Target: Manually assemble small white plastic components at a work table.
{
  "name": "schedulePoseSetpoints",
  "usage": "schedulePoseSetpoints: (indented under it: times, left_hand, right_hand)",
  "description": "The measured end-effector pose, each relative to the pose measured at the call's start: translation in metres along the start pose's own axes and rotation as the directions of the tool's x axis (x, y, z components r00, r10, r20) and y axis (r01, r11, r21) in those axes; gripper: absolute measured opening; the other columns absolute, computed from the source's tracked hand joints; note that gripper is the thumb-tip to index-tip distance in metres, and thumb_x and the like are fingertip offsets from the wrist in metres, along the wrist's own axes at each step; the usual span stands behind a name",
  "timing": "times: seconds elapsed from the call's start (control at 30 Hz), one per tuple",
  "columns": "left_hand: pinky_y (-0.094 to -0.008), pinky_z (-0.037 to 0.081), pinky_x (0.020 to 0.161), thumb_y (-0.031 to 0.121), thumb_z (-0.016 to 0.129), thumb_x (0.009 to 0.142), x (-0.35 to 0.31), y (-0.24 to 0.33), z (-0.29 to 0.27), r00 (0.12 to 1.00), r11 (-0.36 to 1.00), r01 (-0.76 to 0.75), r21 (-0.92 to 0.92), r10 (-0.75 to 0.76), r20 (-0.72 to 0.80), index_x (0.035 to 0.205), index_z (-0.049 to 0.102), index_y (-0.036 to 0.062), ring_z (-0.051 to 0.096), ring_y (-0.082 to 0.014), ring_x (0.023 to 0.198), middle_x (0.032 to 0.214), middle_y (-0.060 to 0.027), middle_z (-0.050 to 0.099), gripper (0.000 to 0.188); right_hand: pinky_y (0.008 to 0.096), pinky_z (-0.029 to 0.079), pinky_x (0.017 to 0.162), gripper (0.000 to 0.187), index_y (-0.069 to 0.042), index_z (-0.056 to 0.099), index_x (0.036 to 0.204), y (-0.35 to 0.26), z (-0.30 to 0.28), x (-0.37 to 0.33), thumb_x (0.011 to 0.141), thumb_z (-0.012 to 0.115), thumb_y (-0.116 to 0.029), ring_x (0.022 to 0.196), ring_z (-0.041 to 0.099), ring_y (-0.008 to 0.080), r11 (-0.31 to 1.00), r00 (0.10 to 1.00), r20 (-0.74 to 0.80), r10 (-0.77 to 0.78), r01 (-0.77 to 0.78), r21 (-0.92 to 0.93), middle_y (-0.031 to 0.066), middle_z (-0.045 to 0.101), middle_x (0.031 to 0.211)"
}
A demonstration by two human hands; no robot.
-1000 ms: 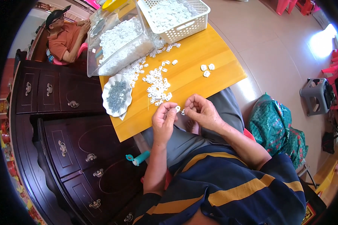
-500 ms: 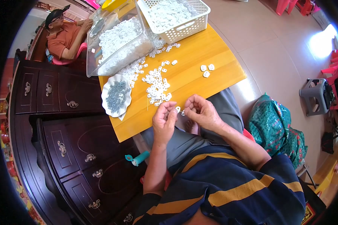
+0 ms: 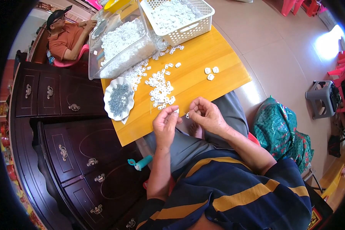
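Observation:
My left hand (image 3: 165, 123) pinches a small white plastic piece (image 3: 176, 111) at the near edge of the yellow wooden table (image 3: 203, 57). My right hand (image 3: 207, 115) is close beside it, fingertips pinched on a tiny metal part (image 3: 187, 114). Just beyond my hands lies a loose pile of white pieces (image 3: 160, 87). A white scalloped dish (image 3: 119, 99) with small grey metal parts sits to the left. Three white pieces (image 3: 211, 72) lie apart on the right.
A clear plastic bin (image 3: 120, 42) and a white basket (image 3: 180, 17), both full of white pieces, stand at the far side. Another person (image 3: 67, 34) sits beyond. Dark wooden cabinets (image 3: 61, 126) are at left, a teal tool (image 3: 141, 163) near my knee, a green bag (image 3: 281, 130) at right.
My hands have stayed at the table's near edge, with only small finger movements as the two pinched parts are held together.

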State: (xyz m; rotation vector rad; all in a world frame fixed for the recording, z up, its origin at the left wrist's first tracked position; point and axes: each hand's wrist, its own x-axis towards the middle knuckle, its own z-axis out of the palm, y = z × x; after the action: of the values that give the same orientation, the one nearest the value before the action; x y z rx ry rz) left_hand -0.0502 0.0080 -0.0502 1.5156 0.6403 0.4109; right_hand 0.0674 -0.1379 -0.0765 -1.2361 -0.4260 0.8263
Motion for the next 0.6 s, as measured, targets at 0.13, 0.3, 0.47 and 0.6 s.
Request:
schedulePoseSetpoints:
  times: [0.13, 0.3, 0.47, 0.6]
  left_hand:
    - [-0.0223, 0.054, 0.073, 0.002, 0.065, 0.099, 0.000, -0.003, 0.000, 0.999, 0.994, -0.026, -0.107, 0.030, 0.031, 0.120, 0.067, -0.0030, 0.064, -0.0070, 0.078, 0.095, -0.0004, 0.067, 0.021]
    - [-0.0234, 0.055, 0.076, 0.003, 0.067, 0.099, 0.004, -0.007, -0.007, 0.999, 0.998, -0.037, -0.058, 0.038, 0.024, 0.118, 0.067, -0.0029, 0.065, -0.0081, 0.080, 0.097, -0.0008, 0.067, 0.020]
    - [-0.0232, 0.055, 0.074, 0.011, 0.065, 0.103, 0.007, 0.003, -0.008, 0.998, 0.999, -0.052, 0.003, 0.052, 0.041, 0.114, 0.070, -0.0024, 0.067, -0.0092, 0.079, 0.096, -0.0035, 0.070, 0.018]
    - [-0.0237, 0.056, 0.073, 0.011, 0.064, 0.103, 0.005, 0.005, -0.010, 0.997, 0.997, -0.050, 0.066, 0.046, 0.056, 0.115, 0.070, -0.0028, 0.068, -0.0095, 0.079, 0.097, -0.0051, 0.072, 0.019]
  right_hand:
    - [0.0211, 0.050, 0.066, 0.014, 0.000, 0.060, 0.103, -0.001, 0.000, 0.000, 0.093, 0.069, -0.003, 0.074, 0.056, 0.0023, 1.000, 1.000, -0.003, -0.002, 0.002, 0.010, -0.0019, 0.063, 0.084]
    - [0.0210, 0.050, 0.066, 0.014, 0.000, 0.060, 0.102, 0.001, 0.000, 0.001, 0.093, 0.070, -0.003, 0.073, 0.056, 0.0024, 1.000, 1.000, -0.005, -0.011, 0.011, 0.006, -0.0022, 0.062, 0.083]
    - [0.0209, 0.049, 0.065, 0.014, -0.001, 0.060, 0.102, 0.004, -0.001, 0.001, 0.093, 0.070, -0.003, 0.072, 0.056, 0.0025, 1.000, 1.000, -0.008, -0.019, 0.019, -0.002, -0.0025, 0.062, 0.081]
    - [0.0210, 0.049, 0.065, 0.014, -0.001, 0.060, 0.103, 0.004, 0.000, 0.001, 0.093, 0.070, -0.004, 0.072, 0.056, 0.0024, 1.000, 1.000, -0.003, -0.023, 0.023, -0.001, -0.0026, 0.062, 0.081]
